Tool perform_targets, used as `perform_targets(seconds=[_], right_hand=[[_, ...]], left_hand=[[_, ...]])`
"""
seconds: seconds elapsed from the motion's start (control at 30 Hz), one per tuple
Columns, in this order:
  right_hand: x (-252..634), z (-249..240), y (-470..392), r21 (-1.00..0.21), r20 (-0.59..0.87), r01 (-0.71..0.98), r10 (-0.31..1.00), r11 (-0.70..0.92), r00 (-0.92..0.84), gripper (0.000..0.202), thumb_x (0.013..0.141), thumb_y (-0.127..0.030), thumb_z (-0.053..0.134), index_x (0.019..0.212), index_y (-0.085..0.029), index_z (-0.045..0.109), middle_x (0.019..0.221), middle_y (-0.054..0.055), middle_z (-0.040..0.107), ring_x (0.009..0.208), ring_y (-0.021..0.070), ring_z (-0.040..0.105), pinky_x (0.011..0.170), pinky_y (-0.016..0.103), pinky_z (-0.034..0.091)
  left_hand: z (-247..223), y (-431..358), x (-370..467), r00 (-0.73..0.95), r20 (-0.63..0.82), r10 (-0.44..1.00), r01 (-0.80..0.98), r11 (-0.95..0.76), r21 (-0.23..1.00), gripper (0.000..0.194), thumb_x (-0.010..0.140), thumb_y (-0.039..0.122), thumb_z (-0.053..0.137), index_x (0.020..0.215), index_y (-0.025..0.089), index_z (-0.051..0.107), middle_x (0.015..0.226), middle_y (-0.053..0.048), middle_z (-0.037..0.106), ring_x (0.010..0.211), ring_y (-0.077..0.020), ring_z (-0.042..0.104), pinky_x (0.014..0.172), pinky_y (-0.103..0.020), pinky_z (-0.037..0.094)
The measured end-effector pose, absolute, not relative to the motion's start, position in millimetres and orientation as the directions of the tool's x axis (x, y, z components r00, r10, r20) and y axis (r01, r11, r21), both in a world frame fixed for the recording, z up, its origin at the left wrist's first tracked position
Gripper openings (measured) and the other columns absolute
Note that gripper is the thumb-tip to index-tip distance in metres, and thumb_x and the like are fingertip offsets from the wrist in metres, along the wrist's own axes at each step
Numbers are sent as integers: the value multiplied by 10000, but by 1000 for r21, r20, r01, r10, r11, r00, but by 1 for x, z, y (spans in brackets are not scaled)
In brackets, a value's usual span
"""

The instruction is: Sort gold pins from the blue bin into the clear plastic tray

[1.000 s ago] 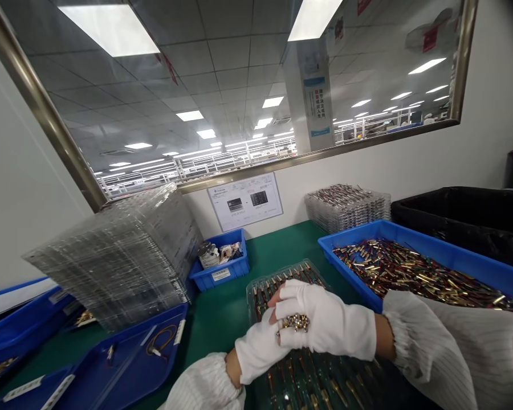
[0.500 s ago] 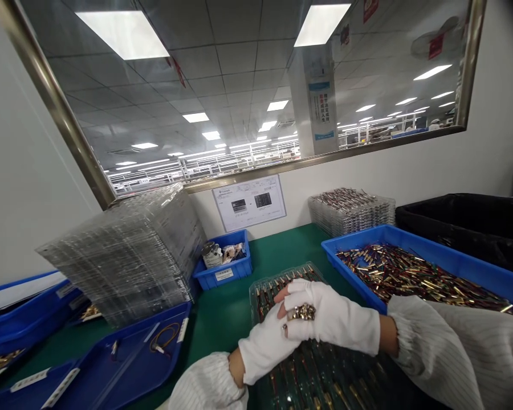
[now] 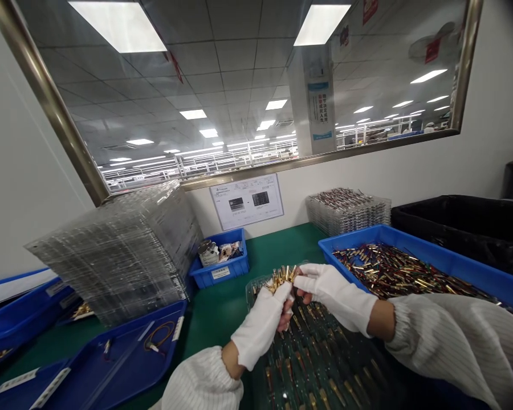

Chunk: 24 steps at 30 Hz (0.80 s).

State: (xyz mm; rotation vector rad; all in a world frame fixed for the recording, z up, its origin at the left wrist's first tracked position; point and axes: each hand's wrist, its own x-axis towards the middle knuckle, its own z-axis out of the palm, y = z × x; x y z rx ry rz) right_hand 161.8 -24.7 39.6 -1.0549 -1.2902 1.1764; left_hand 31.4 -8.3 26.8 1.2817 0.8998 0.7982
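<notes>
My left hand point(image 3: 263, 322), in a white glove with bare fingertips, is closed round a bunch of brass pins point(image 3: 283, 276) whose ends stick up above the thumb. Gloved the same way, my right hand point(image 3: 325, 287) has its fingertips pinched at the right side of the bunch, on the pins. Both hands are above the far part of a clear plastic tray point(image 3: 250, 287), where rows of small wired brass pieces point(image 3: 312, 341) lie in slots. The tray's far rows are partly hidden by the hands.
Right of the tray, a blue bin point(image 3: 331, 245) holds loose wired pieces, beside a black bin point(image 3: 453, 208). Stacked clear trays point(image 3: 123, 256) stand left, another stack point(image 3: 354, 213) at the back. A small blue box point(image 3: 220, 273) and a flat blue tray point(image 3: 123, 364) are nearby.
My hands have moved apart from their overlapped pose. The pins, earlier seen end-on between the fingers, now point upward in my left hand, with my right fingertips at their side.
</notes>
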Motion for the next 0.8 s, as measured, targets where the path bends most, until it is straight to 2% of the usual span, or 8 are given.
perform_targets(seconds=[0.1, 0.2, 0.43, 0.5, 0.57, 0.63, 0.67, 0.8], right_hand=[[159, 38, -27, -999, 52, -4, 997, 52, -57, 134, 670, -250, 500, 658, -118, 510, 475, -25, 490, 346, 43, 406, 352, 166, 323], [159, 39, -29, -984, 11, 176, 998, 23, -67, 144, 689, -234, 444, 586, -137, 471, 415, -33, 462, 298, 53, 391, 319, 174, 311], [189, 51, -17, -863, 145, 501, 983, 71, 110, 111, 679, -241, 434, 632, -154, 484, 476, -21, 484, 372, 71, 422, 376, 185, 333], [201, 52, -18, -757, 248, 644, 960, 108, 131, 123, 674, -256, 458, 641, -153, 518, 572, 17, 532, 516, 108, 490, 497, 214, 381], [208, 50, -22, -491, 354, 855, 935, 165, 23, 139, 684, -242, 455, 656, -146, 551, 693, 73, 567, 694, 173, 519, 643, 282, 387], [210, 45, -27, -217, 352, 954, 928, 209, -123, 142, 674, -212, 464, 638, -127, 572, 729, 125, 575, 762, 235, 519, 692, 358, 370], [210, 42, -29, -152, 321, 963, 932, 224, -166, 128, 652, -201, 488, 602, -120, 574, 702, 138, 575, 750, 256, 525, 681, 382, 371], [213, 33, -30, -250, 206, 930, 953, 271, -222, 193, 510, -135, 605, 361, -155, 484, 465, 64, 532, 600, 234, 547, 615, 375, 397]], left_hand=[[20, -5, 33, 376, -30, 926, 55, 10, 998, 266, 653, 422, 500, 636, 187, 374, 436, 87, 366, 288, -30, 285, 301, -179, 202], [18, -4, 33, 345, -13, 938, 82, -16, 997, 239, 665, 385, 499, 631, 182, 379, 434, 83, 377, 297, -28, 297, 309, -176, 207], [26, 3, 28, 306, -26, 952, -29, 37, 999, 274, 629, 402, 530, 667, 184, 369, 429, 105, 322, 277, -15, 257, 296, -152, 157], [27, 6, 26, 305, -47, 951, -62, 69, 996, 292, 617, 417, 536, 660, 181, 370, 428, 108, 296, 277, -14, 243, 293, -151, 147], [28, 7, 25, 302, -63, 951, -73, 89, 993, 288, 620, 416, 533, 657, 178, 374, 429, 108, 274, 284, -12, 231, 295, -151, 151], [30, 6, 24, 309, -77, 948, -70, 103, 992, 270, 631, 403, 526, 669, 175, 386, 429, 108, 263, 292, -11, 222, 301, -150, 157], [31, 5, 24, 319, -81, 944, -65, 107, 992, 258, 636, 395, 521, 677, 174, 394, 426, 108, 259, 294, -11, 217, 303, -149, 156], [36, 2, 24, 363, -74, 929, -63, 104, 993, 225, 651, 377, 503, 711, 175, 423, 405, 110, 239, 286, -19, 205, 304, -154, 150]])
